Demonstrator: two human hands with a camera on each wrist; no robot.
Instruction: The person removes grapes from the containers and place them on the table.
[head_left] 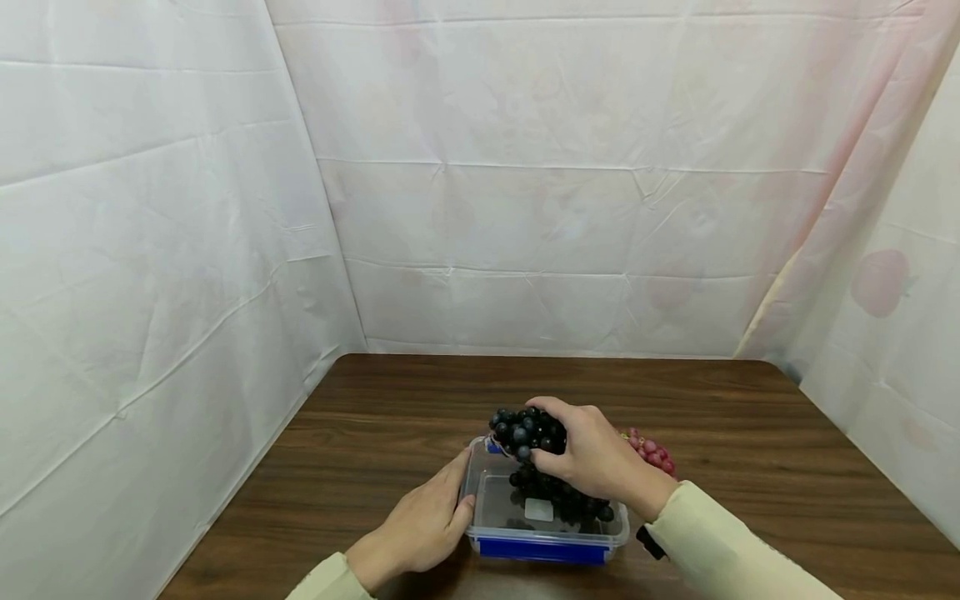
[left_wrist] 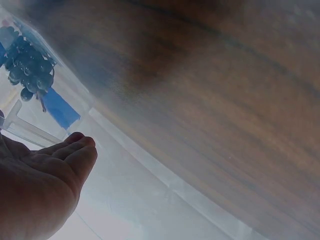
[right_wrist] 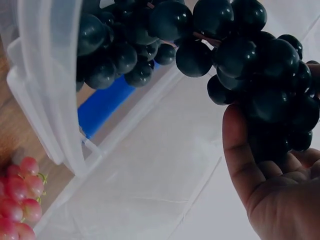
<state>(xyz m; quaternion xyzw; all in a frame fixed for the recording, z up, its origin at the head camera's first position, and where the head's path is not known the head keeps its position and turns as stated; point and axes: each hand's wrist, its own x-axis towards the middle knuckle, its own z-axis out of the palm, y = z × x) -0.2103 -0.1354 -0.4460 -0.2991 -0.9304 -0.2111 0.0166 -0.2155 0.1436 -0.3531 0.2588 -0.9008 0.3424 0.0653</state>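
Head view shows two hands at a clear plastic box [head_left: 495, 502], which stands on the dark wood-grain surface [head_left: 390, 425]. The right hand [head_left: 600, 454] holds a bunch of black grapes [head_left: 523, 429] above the far part of the box, thumb on one side and fingers round the other. The left hand [head_left: 427, 517] rests against the left side of the box with its fingers extended, as the left wrist view confirms. More black grapes [head_left: 573, 502] lie inside the box, toward its right side; I cannot tell whether they join the held ones. A small white rectangle [head_left: 538, 509] shows beside them, and a blue latch [head_left: 543, 550] runs along the near wall. Pink-red grapes [head_left: 652, 452] lie on the surface beyond the right forearm, partly hidden by it. Pale sleeves [head_left: 720, 533] cover both arms, and whitish cloth [head_left: 487, 208] hangs behind the surface.
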